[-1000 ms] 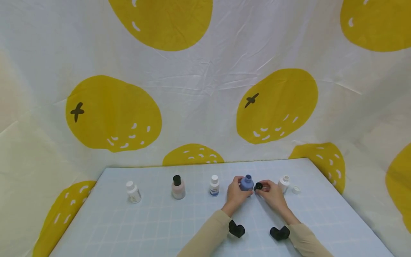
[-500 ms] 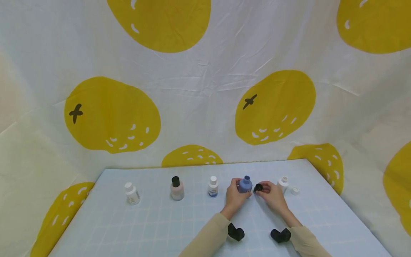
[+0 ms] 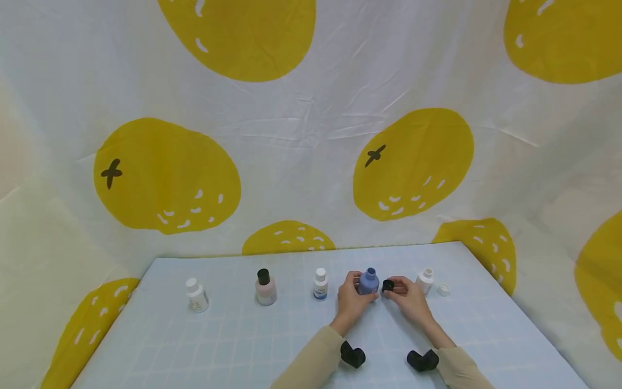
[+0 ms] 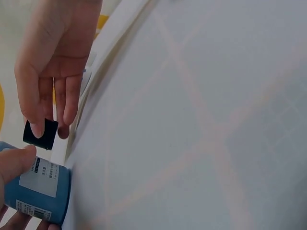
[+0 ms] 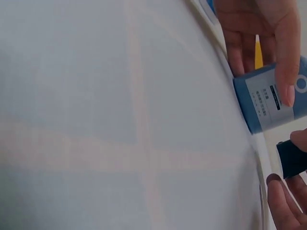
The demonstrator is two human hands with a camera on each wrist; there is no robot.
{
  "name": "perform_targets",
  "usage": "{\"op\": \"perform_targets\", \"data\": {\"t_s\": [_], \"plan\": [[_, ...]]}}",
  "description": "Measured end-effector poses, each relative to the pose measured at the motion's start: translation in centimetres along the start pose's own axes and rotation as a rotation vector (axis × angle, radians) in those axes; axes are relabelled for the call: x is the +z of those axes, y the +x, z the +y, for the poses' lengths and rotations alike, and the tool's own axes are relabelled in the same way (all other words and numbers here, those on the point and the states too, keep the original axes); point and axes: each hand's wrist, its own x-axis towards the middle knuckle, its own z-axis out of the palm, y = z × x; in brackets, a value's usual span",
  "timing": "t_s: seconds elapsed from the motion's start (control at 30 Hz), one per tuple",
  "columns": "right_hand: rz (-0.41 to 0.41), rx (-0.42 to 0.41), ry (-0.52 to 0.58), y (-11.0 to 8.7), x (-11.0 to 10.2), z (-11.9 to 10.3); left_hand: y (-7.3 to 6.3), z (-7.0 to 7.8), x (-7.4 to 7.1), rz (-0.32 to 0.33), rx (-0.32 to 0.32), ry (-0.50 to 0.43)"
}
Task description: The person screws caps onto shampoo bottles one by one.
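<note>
In the head view my left hand (image 3: 352, 302) grips an uncapped blue bottle (image 3: 369, 283), which stands upright on the table. The left wrist view has the label of this blue bottle (image 4: 41, 179) facing the camera, with my thumb across its shoulder. Just right of the bottle, my right hand (image 3: 412, 303) pinches a black cap (image 3: 387, 286) between thumb and fingers. Cap and bottle are apart. The right wrist view catches the black cap (image 5: 292, 159) at its right edge, close to the bottle. Part of the bottle's far side is hidden by my left fingers.
Beyond my right hand stands an open white bottle (image 3: 425, 277), its white cap (image 3: 443, 290) lying beside it. Leftward stand a small white-and-blue bottle (image 3: 320, 286), a pink bottle with a black cap (image 3: 265, 289) and a white bottle (image 3: 197, 296). A fruit-print curtain (image 3: 291, 178) hangs behind.
The whole head view has drifted slightly, so everything appears a little further left and lower. Both hands keep their holds on the blue bottle and the black cap.
</note>
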Motion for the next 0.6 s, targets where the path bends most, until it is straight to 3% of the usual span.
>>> {"op": "perform_targets", "data": {"t_s": [0.37, 0.6], "plan": [[-0.019, 0.006, 0.052, -0.04, -0.37, -0.31, 0.13, 0.03, -0.54, 0.026, -0.011, 0.018], [0.015, -0.007, 0.073, 0.13, -0.61, -0.39, 0.24, 0.30, -0.84, 0.035, -0.006, 0.017]]}}
